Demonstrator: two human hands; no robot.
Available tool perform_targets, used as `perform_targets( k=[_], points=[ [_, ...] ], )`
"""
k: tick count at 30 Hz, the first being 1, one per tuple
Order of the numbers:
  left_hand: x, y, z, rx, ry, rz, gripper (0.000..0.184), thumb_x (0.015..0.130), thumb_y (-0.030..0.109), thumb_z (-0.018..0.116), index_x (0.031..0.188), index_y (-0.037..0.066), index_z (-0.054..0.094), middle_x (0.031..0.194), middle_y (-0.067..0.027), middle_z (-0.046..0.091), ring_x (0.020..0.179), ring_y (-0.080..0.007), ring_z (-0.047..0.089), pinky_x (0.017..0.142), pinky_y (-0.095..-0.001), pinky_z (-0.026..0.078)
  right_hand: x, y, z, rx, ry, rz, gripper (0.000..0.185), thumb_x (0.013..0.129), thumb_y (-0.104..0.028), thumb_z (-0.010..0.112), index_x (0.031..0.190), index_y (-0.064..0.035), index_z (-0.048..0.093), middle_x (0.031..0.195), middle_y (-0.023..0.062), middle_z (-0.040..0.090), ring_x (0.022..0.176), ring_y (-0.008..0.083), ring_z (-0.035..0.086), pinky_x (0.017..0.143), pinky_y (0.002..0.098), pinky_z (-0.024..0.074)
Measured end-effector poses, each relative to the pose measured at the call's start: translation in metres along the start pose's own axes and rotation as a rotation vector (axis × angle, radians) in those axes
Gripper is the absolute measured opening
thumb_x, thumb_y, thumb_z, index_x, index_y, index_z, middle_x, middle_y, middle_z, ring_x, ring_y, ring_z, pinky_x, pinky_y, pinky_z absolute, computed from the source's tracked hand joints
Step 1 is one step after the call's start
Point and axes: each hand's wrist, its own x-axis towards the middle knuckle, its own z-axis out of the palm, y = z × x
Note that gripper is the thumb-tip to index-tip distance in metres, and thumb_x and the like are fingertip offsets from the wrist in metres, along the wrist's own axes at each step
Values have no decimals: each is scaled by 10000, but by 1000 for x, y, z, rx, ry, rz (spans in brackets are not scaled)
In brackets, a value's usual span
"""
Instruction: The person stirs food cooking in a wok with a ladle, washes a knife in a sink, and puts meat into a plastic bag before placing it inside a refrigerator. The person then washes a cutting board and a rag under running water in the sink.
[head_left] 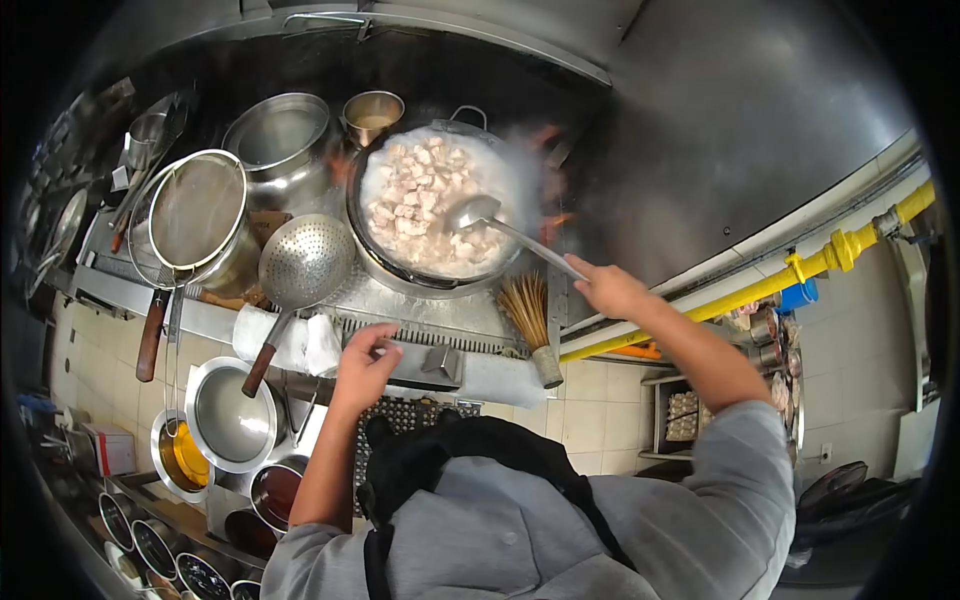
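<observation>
My right hand (612, 290) is closed around the end of a long-handled metal ladle (470, 213). The ladle's bowl rests among pale chunks of meat (425, 180) in a large wok (365, 240) of whitish, steaming liquid. My left hand (368, 365) is held by the stove's front edge, holding nothing, its fingers loosely bent and the thumb apart. Left of the wok, near that hand, a perforated skimmer (305, 262) with a wooden handle lies over the stove front. A bamboo brush (528, 310) stands between the wok and my right forearm.
Flames (555, 220) show at the wok's right side. Behind and left are a large metal pot (285, 170), a small pot (373, 112) and a fine strainer (198, 210). A white cloth (290, 340) lies on the front ledge. A yellow pipe (780, 275) runs along the right.
</observation>
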Motion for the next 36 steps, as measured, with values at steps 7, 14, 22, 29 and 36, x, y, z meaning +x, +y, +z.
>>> perform_targets(
  k=[7,14,22,29,36],
  points=[
    [-2,43,-1,83,-11,99,342,801,61,682,1133,27,608,1095,-79,592,867,-131,587,726,-268,465,5,3,-16,367,291,-126,483,926,-214,537,1392,-127,445,1164,205,624,1085,370,587,931,418,461],
    [7,70,32,225,-136,226,401,775,123,712,1149,24,607,1062,-108,603,889,-197,600,755,-322,481,56,-45,-26,353,320,-217,461,925,-250,523,1382,-240,461,1130,217,624,1054,397,582,916,443,465],
    [11,43,28,310,-135,93,406,769,128,694,1151,22,606,1076,-138,610,918,-264,597,800,-366,482,-10,-8,-29,137,133,-39,480,950,-316,494,1420,-288,406,1065,192,652,985,377,616,855,458,496],
    [89,25,62,840,-12,559,310,784,215,685,1052,63,646,1077,-130,624,1026,-315,571,903,-435,399,-27,-15,-2,154,40,71,525,960,-283,476,1459,-209,333,1040,222,650,948,398,623,858,483,487],
    [133,3,96,1245,-307,303,353,872,399,551,839,90,718,853,-126,696,849,-277,662,789,-417,460,-4,-53,5,961,-64,258,482,941,-225,502,1408,-130,427,1068,205,652,968,388,635,850,448,503]
  ],
)
